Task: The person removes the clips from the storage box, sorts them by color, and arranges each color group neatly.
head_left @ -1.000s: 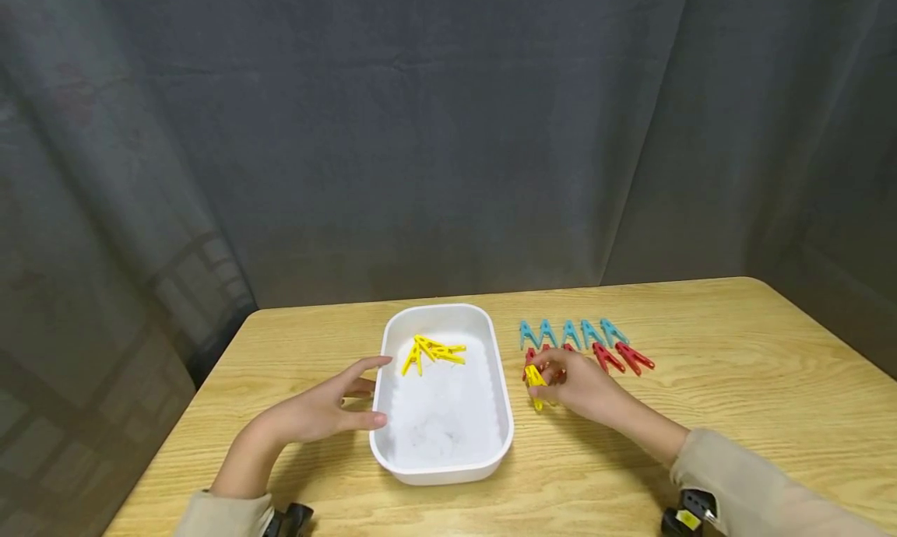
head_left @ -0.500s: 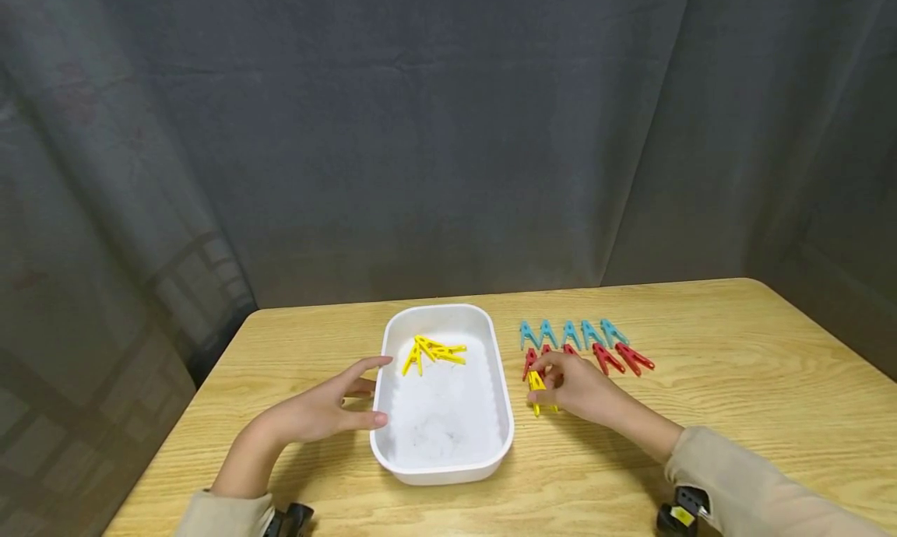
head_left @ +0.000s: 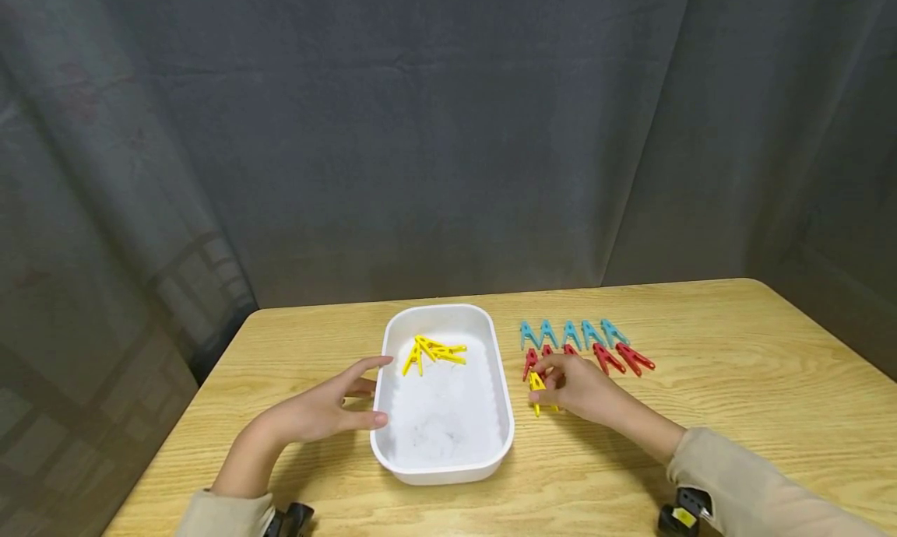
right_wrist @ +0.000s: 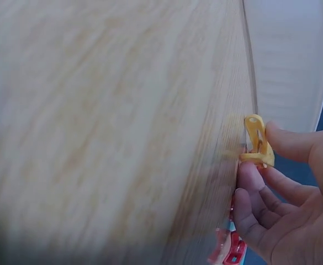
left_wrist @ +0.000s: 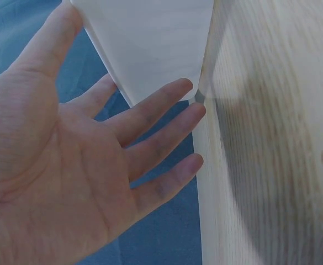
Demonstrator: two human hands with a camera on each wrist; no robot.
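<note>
Yellow plastic clothespin, light and stiff: I am pinching its handle end with right hand fingers; left hand, fingers relaxed, is touching the white plastic tub.

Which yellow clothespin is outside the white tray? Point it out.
The yellow clothespin pinched by the right hand on the table, right of the white tray and below the red row. The other yellow ones lie inside the tray.

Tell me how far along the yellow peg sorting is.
Several yellow pegs already lie in the white tub. The right hand pinches another yellow peg on the table, beside the tub; the left hand rests open against its side. Blue pegs and red pegs remain outside in rows.
</note>
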